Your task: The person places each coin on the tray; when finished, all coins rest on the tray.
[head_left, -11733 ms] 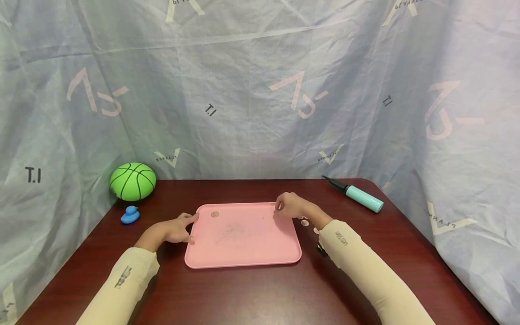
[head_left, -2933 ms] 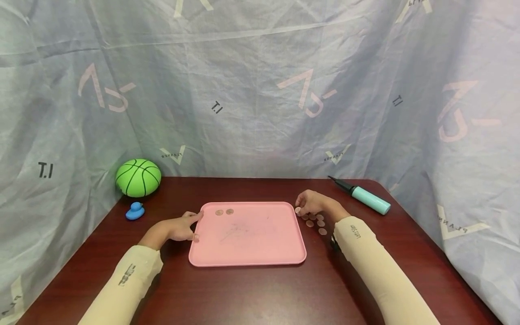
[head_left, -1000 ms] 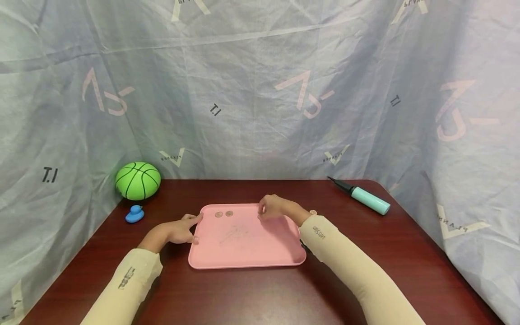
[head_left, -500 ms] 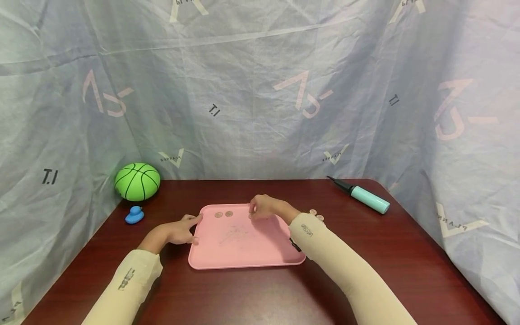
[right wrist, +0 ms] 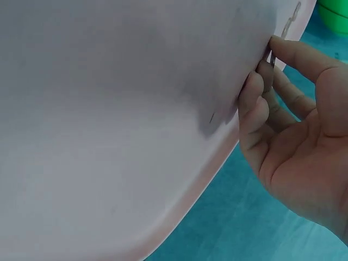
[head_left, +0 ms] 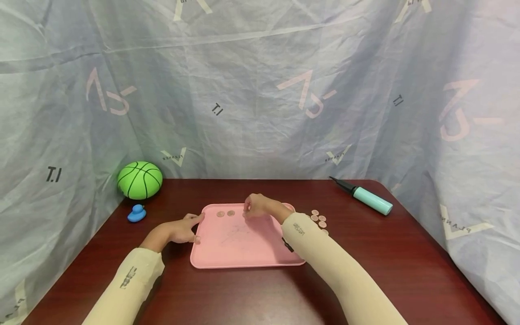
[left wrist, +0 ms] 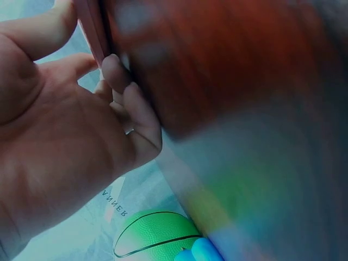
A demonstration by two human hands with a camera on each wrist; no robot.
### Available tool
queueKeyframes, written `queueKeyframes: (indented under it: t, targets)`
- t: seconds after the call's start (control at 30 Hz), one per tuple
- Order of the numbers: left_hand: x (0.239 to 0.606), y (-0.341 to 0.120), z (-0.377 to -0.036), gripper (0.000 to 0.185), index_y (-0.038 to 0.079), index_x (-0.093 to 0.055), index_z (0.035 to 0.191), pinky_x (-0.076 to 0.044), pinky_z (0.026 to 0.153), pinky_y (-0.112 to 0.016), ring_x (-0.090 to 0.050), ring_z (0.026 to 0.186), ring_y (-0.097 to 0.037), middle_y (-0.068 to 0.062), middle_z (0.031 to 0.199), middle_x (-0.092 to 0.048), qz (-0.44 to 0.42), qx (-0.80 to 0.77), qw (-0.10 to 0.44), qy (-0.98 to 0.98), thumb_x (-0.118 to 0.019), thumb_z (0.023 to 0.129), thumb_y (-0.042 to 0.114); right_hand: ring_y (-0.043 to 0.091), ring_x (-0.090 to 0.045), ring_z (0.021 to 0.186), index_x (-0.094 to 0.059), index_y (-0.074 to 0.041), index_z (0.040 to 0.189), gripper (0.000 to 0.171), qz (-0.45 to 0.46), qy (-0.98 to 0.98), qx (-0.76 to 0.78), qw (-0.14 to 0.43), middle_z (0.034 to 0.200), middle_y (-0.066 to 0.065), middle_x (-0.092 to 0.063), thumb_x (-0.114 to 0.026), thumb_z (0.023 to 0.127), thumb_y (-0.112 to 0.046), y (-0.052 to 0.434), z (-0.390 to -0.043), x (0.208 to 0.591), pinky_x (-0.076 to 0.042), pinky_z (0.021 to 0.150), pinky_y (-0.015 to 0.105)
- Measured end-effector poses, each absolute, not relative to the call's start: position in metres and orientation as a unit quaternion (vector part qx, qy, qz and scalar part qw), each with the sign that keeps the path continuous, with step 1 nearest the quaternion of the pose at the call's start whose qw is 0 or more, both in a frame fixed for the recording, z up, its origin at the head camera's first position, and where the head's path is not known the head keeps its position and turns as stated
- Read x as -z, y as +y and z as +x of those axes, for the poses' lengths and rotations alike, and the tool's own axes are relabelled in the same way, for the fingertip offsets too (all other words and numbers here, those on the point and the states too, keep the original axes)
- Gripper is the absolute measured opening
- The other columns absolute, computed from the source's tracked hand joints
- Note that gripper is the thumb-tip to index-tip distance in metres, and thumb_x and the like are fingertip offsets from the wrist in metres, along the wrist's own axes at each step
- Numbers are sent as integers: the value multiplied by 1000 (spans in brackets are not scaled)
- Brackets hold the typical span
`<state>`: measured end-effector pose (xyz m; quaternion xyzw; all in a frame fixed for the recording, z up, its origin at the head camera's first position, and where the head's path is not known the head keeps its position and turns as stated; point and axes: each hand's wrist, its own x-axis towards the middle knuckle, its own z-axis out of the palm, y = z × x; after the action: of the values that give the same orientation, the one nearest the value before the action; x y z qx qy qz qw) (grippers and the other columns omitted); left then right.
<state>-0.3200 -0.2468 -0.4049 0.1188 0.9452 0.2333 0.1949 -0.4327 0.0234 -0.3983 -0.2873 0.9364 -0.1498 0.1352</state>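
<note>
Right hand [head_left: 255,206] pinches a coin [right wrist: 270,56] at the pink tray's [head_left: 243,253] far edge; tray's long axis runs left-right. Left hand [head_left: 180,230], fingers relaxed, touches its left edge. Backdrop [head_left: 260,90] reads "T.I".

Even bright light; both wrist views blurred.

My worktop [head_left: 252,289] is dark red-brown wood with rounded far corners. A pink tray [head_left: 243,246] lies flat near its middle. At the far left corner sits a green ball [head_left: 140,180], and just in front of it a small blue duck [head_left: 136,213]. To the right of the tray a few coins [head_left: 318,218] lie close together on the bare wood. Further right, near the far edge, a pump [head_left: 367,199] with a mint body and black nozzle lies on its side, angled.
</note>
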Motion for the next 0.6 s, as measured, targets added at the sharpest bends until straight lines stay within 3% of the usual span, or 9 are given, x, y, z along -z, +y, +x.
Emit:
queueKeyframes:
  t: [0.6]
  targets:
    - [404,-247,-321,89,2,-19,157,-28,109,-57,-34,136,-43,-27,151,-24,118,-232,196,945,-71,88,20,10,-57,81,-71,-15,89,10,-264,940,179,124,87,-6,-66,-76,86,-23,11,-434,402,-47,75,27]
